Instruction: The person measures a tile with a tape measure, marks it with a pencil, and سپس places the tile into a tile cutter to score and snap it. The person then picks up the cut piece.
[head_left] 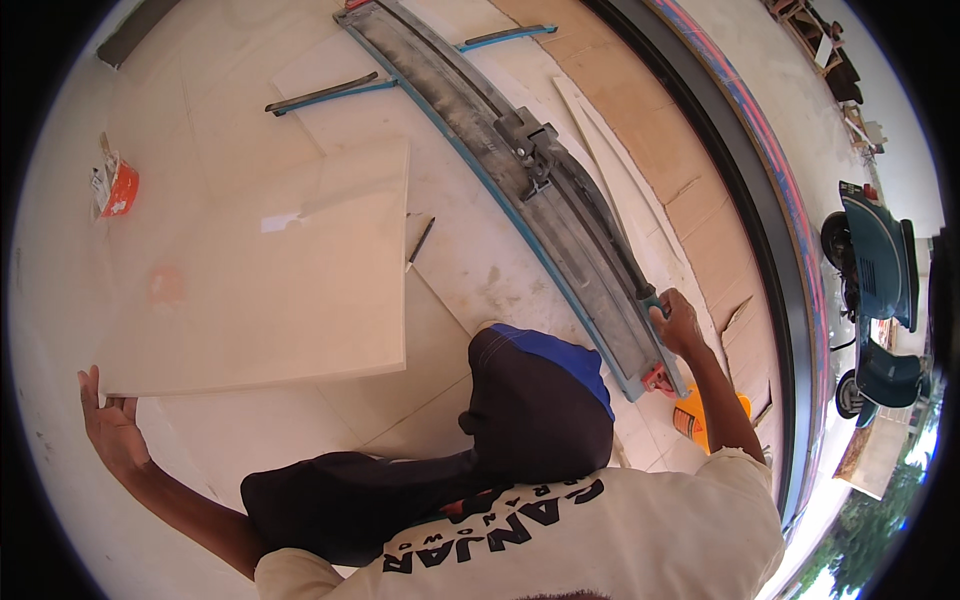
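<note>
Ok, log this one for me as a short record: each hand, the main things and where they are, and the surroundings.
Left hand: at the near left corner of a large pale tile, fingers touching it; firmness of grip unclear
Right hand: closed around the handle of a tile cutter
Cutter: right of the tile, set at a slant
Pen: on the floor beside the tile's right edge
Buckets: orange bucket far left; yellow bucket near the right forearm
Background: scooter, far right

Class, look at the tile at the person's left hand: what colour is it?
The tile is pale cream, seen best in the head view.
</note>
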